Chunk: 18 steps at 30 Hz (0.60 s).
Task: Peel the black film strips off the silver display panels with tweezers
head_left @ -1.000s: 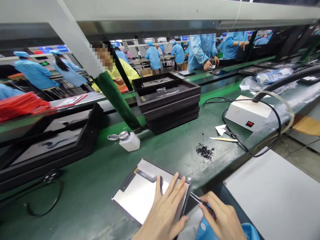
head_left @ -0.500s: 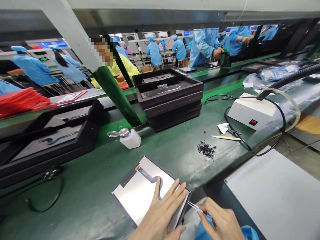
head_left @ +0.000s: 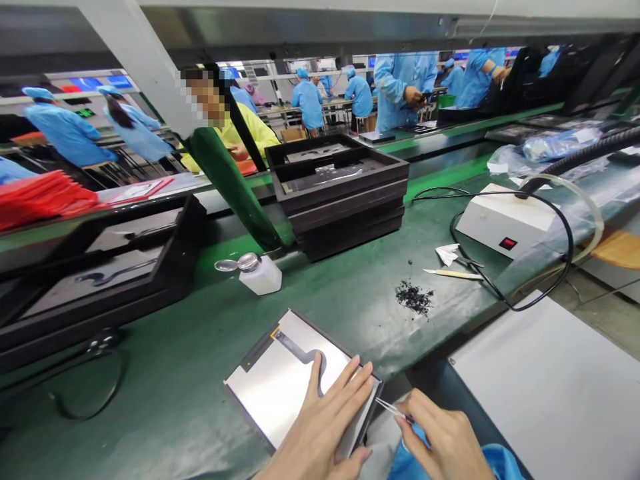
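While right hand (head_left: 443,430) pinches tweezers (head_left: 389,406), panel (head_left: 277,387) lies beneath left hand (head_left: 325,420).

a factory assembly workshop, by the look of it: blue-coated, blue-capped workers (head_left: 307,105) are spread across the top of the frame, while a long green worktop (head_left: 165,393) crosses below, bearing stacked black trays (head_left: 350,193) near the centre.
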### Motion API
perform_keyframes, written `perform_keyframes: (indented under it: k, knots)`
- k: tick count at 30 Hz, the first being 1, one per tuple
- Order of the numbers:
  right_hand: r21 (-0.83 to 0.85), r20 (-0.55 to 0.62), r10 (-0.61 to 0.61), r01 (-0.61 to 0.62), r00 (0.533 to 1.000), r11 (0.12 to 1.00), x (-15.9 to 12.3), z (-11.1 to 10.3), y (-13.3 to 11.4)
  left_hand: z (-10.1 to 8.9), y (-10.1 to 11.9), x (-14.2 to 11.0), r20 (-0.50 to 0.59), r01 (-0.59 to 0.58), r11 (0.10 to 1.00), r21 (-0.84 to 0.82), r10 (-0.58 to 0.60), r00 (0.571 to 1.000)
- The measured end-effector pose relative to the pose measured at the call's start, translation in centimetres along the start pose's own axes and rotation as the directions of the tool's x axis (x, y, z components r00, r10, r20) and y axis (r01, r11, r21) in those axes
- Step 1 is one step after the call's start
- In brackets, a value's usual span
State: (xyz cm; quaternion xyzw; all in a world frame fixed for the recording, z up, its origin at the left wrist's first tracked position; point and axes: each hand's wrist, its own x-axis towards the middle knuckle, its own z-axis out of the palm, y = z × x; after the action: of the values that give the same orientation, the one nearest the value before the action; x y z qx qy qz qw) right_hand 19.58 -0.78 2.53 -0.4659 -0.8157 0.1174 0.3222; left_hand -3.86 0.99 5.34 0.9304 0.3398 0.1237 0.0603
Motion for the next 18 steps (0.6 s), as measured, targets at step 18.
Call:
perform_keyframes:
  k: [18]
  knots:
    - [-0.058, 0.036, -0.098, 0.100, 0.995, 0.993, 0.87, -0.66, 0.23, -0.17, 0.21, 0.06, -0.004, 0.028, 0.998, -0.054, -0.028, 1.000]
